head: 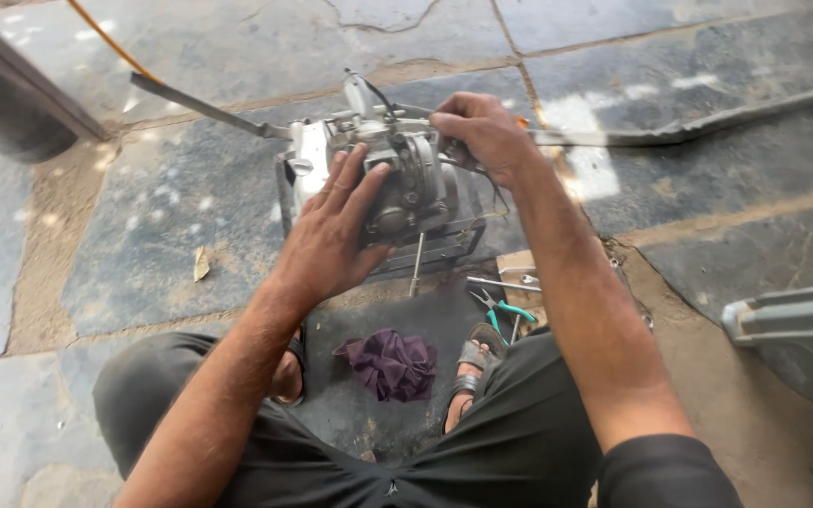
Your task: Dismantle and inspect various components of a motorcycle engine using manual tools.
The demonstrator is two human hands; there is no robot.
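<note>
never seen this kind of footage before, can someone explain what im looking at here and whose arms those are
This is one picture from a camera worn on a person's head, looking down at their own arms. They squat on a stone floor. The left hand lies flat against a grey metal engine part, and the right hand grips its top from behind. Between the feet lie a purple rag, green-handled pliers and a metal rod. The grey shape at the right edge is cut off, so I cannot tell what it is.

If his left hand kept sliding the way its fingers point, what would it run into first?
The left hand already lies on the grey metal engine part, fingers aimed up and right. Going on, it would probably meet the right hand gripping the part's top, though depth is unclear.
</note>
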